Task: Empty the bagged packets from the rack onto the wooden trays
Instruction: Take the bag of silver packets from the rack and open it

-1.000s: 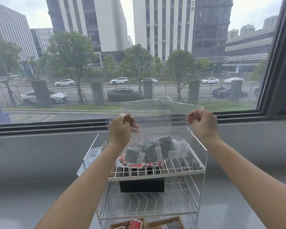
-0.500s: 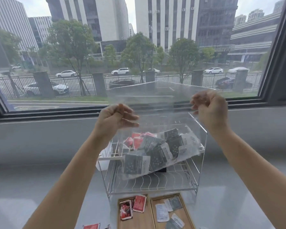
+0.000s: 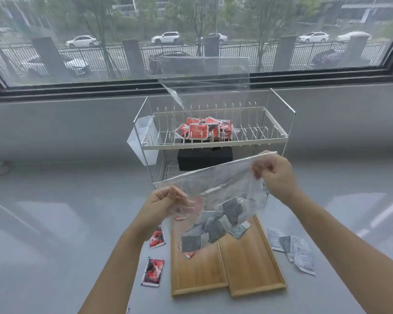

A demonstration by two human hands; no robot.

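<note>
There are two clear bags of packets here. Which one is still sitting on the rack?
The bag of red packets, resting on the rack's top shelf. The other bag, holding grey packets, hangs from both hands above the wooden trays.

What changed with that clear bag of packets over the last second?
Both hands, left hand and right hand, carried the clear bag of grey packets off the rack's top shelf, down and toward the person, now over the wooden trays. Both hands kept their grip. The rack and the bag of red packets on its top shelf stayed put.
</note>
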